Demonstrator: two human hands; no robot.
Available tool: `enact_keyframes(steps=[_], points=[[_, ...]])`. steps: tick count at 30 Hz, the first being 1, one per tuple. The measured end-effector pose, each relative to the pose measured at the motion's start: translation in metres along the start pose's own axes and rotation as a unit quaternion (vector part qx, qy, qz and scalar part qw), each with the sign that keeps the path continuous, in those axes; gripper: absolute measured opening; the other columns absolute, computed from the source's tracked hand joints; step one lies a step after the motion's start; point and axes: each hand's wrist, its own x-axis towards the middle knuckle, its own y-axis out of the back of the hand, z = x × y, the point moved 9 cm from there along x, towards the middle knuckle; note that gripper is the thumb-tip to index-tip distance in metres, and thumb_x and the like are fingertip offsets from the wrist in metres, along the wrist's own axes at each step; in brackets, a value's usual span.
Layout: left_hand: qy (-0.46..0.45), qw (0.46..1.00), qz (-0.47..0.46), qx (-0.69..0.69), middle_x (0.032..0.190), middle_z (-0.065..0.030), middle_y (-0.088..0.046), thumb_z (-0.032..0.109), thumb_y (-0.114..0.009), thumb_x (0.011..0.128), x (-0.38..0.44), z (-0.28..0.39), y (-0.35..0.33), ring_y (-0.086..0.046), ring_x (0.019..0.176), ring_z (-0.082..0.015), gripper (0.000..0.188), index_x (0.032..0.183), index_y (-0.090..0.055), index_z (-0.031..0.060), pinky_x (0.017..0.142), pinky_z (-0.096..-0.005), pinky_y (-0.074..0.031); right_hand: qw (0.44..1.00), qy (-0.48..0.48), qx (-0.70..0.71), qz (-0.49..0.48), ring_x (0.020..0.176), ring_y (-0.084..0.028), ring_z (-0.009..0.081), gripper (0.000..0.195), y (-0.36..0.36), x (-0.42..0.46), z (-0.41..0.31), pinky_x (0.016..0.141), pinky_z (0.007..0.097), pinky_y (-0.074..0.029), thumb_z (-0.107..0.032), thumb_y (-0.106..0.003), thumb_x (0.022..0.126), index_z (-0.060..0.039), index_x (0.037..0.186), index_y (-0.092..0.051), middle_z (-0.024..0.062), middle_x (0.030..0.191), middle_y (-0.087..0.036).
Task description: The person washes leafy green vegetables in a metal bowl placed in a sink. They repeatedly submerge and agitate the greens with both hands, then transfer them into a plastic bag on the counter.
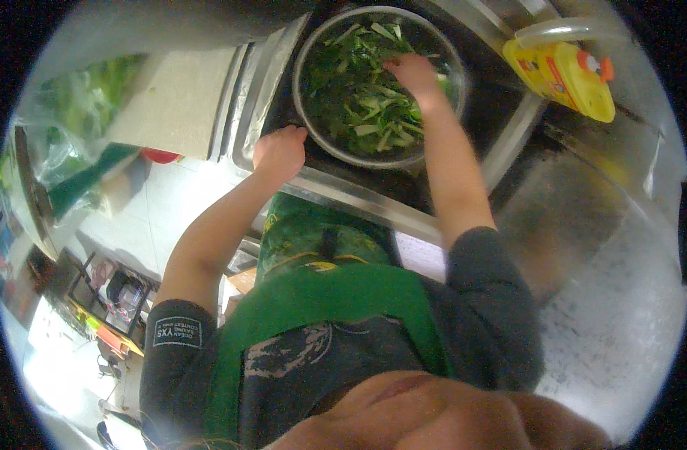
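Observation:
A large round metal basin (299, 121) stands in the sink (371, 202) in front of me, with water and cut leafy greens (380, 107) in it. My right hand (414, 73) reaches over the basin's right side, its curled fingers among the greens. Blur hides whether any leaf is pinched there. My left hand (280, 151) is curled at the sink's left edge, fingertips right beside the basin's rim. Whether those fingers grip the rim cannot be made out.
A yellow plastic bottle (563, 79) with an orange cap lies to the right, near a pale hose or pipe (574, 28). On the left are a pale board (175, 101) and green vegetables in clear plastic (90, 101). A black crate (115, 287) stands on the left below.

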Motion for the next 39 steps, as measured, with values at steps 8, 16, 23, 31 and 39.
enact_keyframes(steps=[8,16,23,31,39], points=[[0.007,0.999,0.017,-0.03,0.094,-0.0119,-0.066,0.014,-0.047,0.084,-0.002,-0.002,0.005,-0.066,0.089,-0.032,0.019,0.092,-0.064,0.01,0.071,-0.0475,-0.054,0.995,-0.064,0.081,0.007,0.116,-0.055,0.0348,0.095,-0.039,0.028,-0.041,0.095,0.0435,-0.046,-0.051,-0.077,0.07,0.0059,0.136,-0.039,0.0226,0.124,-0.058],[-0.009,0.998,0.034,-0.042,0.091,-0.0113,-0.066,0.015,-0.046,0.084,-0.004,-0.003,0.006,-0.066,0.086,-0.0314,0.019,0.091,-0.063,0.0091,0.068,-0.0461,-0.055,0.94,-0.043,0.338,0.036,0.103,-0.063,0.031,0.072,0.002,-0.04,-0.034,0.091,0.0387,-0.049,-0.029,-0.08,0.07,0.0008,0.129,-0.05,0.0176,0.116,-0.065],[-0.018,1.0,0.019,-0.016,0.092,-0.0097,-0.066,0.014,-0.048,0.083,0.0,-0.003,-0.003,-0.066,0.089,-0.0291,0.02,0.094,-0.064,0.0107,0.068,-0.0451,-0.056,0.891,0.015,0.454,0.027,0.105,-0.062,0.0244,0.07,0.058,-0.103,-0.032,0.091,0.0361,-0.047,-0.026,-0.08,0.072,-0.0008,0.13,-0.051,0.0144,0.116,-0.065],[-0.045,0.996,0.074,-0.01,0.096,-0.0081,-0.067,0.015,-0.049,0.082,-0.001,-0.003,-0.008,-0.067,0.088,-0.0263,0.019,0.094,-0.063,0.0099,0.068,-0.0426,-0.056,0.93,-0.116,0.329,0.113,0.108,-0.062,0.0292,0.062,0.021,-0.112,0.065,0.088,0.0389,-0.05,-0.031,-0.074,0.079,-0.0076,0.132,-0.051,0.0171,0.123,-0.061],[-0.041,0.998,0.039,0.019,0.095,-0.0071,-0.067,0.014,-0.05,0.081,0.001,-0.004,-0.01,-0.067,0.086,-0.0259,0.018,0.093,-0.063,0.011,0.068,-0.0406,-0.056,0.96,0.013,0.125,0.251,0.097,-0.063,0.0335,0.03,0.031,-0.042,-0.073,0.083,0.0444,-0.05,-0.023,-0.058,0.087,-0.0073,0.112,-0.065,0.0166,0.105,-0.066]])
